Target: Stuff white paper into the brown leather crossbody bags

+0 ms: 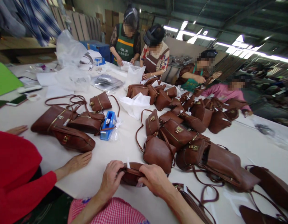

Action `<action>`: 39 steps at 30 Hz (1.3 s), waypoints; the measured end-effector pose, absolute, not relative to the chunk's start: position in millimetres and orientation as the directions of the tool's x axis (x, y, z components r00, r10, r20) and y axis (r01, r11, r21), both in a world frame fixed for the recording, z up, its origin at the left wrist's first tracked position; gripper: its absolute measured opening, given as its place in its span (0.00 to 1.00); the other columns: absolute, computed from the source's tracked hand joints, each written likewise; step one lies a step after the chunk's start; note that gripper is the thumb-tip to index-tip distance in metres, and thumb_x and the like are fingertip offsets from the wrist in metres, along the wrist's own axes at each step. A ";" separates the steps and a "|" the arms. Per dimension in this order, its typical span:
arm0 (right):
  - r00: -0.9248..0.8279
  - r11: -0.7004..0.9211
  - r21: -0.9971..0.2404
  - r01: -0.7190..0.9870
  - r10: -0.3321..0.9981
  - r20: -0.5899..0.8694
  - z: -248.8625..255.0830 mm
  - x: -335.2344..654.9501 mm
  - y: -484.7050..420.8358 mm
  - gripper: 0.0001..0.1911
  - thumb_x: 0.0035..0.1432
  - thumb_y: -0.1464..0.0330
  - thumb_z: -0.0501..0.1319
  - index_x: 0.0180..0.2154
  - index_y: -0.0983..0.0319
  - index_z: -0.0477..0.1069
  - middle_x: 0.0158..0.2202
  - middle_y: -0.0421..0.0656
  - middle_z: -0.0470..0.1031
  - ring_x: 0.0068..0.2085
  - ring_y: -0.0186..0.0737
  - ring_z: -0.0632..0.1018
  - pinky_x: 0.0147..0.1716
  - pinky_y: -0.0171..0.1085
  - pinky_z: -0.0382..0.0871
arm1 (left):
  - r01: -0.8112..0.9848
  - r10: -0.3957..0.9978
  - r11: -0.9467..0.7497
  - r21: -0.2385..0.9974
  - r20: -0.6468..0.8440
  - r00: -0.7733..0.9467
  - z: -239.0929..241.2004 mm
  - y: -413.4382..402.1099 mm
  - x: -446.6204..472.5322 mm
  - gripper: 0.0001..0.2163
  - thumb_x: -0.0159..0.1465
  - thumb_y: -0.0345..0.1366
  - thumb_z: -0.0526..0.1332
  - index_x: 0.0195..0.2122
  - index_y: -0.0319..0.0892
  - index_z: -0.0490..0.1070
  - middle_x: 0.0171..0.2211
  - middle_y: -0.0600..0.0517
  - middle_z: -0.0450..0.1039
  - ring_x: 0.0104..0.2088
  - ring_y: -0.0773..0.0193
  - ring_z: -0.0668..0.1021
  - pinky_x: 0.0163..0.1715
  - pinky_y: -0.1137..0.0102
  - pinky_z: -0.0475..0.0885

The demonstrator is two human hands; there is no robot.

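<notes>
Close in front of me, at the table's near side, is a brown leather handbag, seen edge-on with a white strip standing up from its top. My left hand grips its left end, thumb and fingers closed on it. At the right end my right hand holds the same bag, the thumb lying across the top edge. Just behind it lies another brown bag with a thin strap. Part of a further bag shows to the right of my right forearm.
Many brown handbags cover the table's middle and right. Several more lie at left, beside a blue tape dispenser. A person in red sits close at my left, one hand on the table. Several people work across the table.
</notes>
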State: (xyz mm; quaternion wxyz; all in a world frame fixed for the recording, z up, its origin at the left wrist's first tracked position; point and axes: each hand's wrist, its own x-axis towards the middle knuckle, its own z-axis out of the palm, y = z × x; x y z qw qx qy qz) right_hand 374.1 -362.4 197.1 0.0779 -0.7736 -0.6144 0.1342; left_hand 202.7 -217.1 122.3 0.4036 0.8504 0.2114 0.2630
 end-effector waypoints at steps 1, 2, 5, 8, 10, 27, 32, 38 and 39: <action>0.228 -0.247 -0.309 0.918 0.969 -0.098 193.8 375.1 -370.9 0.04 0.61 0.68 0.63 0.32 0.59 0.69 0.31 0.39 0.78 0.33 0.39 0.78 0.30 0.36 0.61 | 0.146 0.577 -0.565 0.812 0.263 0.774 120.0 -217.3 202.7 0.06 0.62 0.33 0.56 0.37 0.44 0.72 0.38 0.46 0.77 0.42 0.53 0.77 0.44 0.58 0.73; 0.246 -0.259 -0.331 0.907 0.966 -0.081 190.4 375.4 -377.2 0.05 0.62 0.69 0.61 0.32 0.59 0.69 0.31 0.38 0.78 0.33 0.38 0.78 0.31 0.36 0.60 | 0.145 0.582 -0.543 0.827 0.246 0.775 117.7 -217.4 202.9 0.07 0.62 0.33 0.56 0.38 0.44 0.72 0.39 0.46 0.77 0.43 0.53 0.77 0.45 0.59 0.74; 0.287 -0.263 -0.400 0.878 0.958 -0.001 182.7 369.4 -381.8 0.06 0.63 0.73 0.58 0.32 0.59 0.70 0.31 0.38 0.77 0.33 0.37 0.77 0.32 0.35 0.61 | 0.134 0.600 -0.499 0.856 0.229 0.767 110.6 -215.9 203.5 0.07 0.62 0.33 0.55 0.38 0.44 0.72 0.40 0.46 0.77 0.42 0.54 0.78 0.45 0.60 0.75; 0.300 -0.233 -0.436 0.869 0.950 0.090 181.8 354.7 -370.4 0.05 0.60 0.74 0.60 0.32 0.59 0.69 0.31 0.38 0.76 0.34 0.38 0.76 0.32 0.35 0.61 | 0.107 0.616 -0.515 0.850 0.280 0.736 105.9 -213.7 202.5 0.06 0.62 0.32 0.55 0.37 0.45 0.72 0.39 0.47 0.76 0.41 0.56 0.79 0.44 0.62 0.76; 0.341 -0.289 -0.383 0.877 0.937 0.072 184.8 343.6 -361.1 0.05 0.58 0.74 0.63 0.32 0.59 0.70 0.30 0.38 0.76 0.33 0.40 0.76 0.30 0.37 0.59 | 0.090 0.606 -0.533 0.841 0.305 0.735 105.9 -214.4 201.1 0.06 0.62 0.31 0.55 0.37 0.45 0.71 0.38 0.48 0.76 0.40 0.57 0.79 0.42 0.63 0.76; 0.326 -0.083 -0.472 0.878 0.825 0.461 151.2 310.4 -343.8 0.19 0.70 0.65 0.48 0.26 0.60 0.63 0.24 0.40 0.68 0.30 0.38 0.67 0.33 0.38 0.57 | -0.010 0.476 -0.582 0.813 0.351 0.807 122.0 -226.5 203.2 0.07 0.64 0.27 0.53 0.34 0.44 0.69 0.34 0.48 0.73 0.37 0.59 0.77 0.37 0.68 0.75; 0.371 -0.148 -0.481 0.864 0.833 0.411 159.2 312.8 -344.4 0.16 0.69 0.66 0.51 0.27 0.61 0.65 0.25 0.39 0.68 0.30 0.38 0.67 0.37 0.40 0.57 | -0.034 0.457 -0.594 0.803 0.372 0.808 121.9 -229.3 201.7 0.06 0.65 0.28 0.53 0.38 0.44 0.68 0.36 0.49 0.73 0.38 0.60 0.77 0.38 0.68 0.75; 0.407 -0.109 -0.619 0.778 0.837 0.365 156.0 311.2 -343.1 0.15 0.68 0.69 0.50 0.28 0.61 0.65 0.27 0.39 0.68 0.32 0.38 0.68 0.37 0.39 0.58 | -0.044 0.472 -0.598 0.800 0.396 0.788 123.0 -230.7 202.4 0.08 0.64 0.25 0.53 0.38 0.44 0.67 0.35 0.50 0.72 0.37 0.62 0.76 0.38 0.71 0.73; 0.395 -0.062 -0.684 0.727 0.852 0.343 157.1 313.0 -343.7 0.14 0.68 0.69 0.51 0.28 0.61 0.65 0.27 0.39 0.68 0.32 0.37 0.68 0.37 0.38 0.59 | -0.042 0.475 -0.597 0.801 0.396 0.786 122.8 -230.3 201.6 0.08 0.64 0.25 0.53 0.37 0.44 0.67 0.35 0.50 0.72 0.38 0.62 0.76 0.38 0.71 0.73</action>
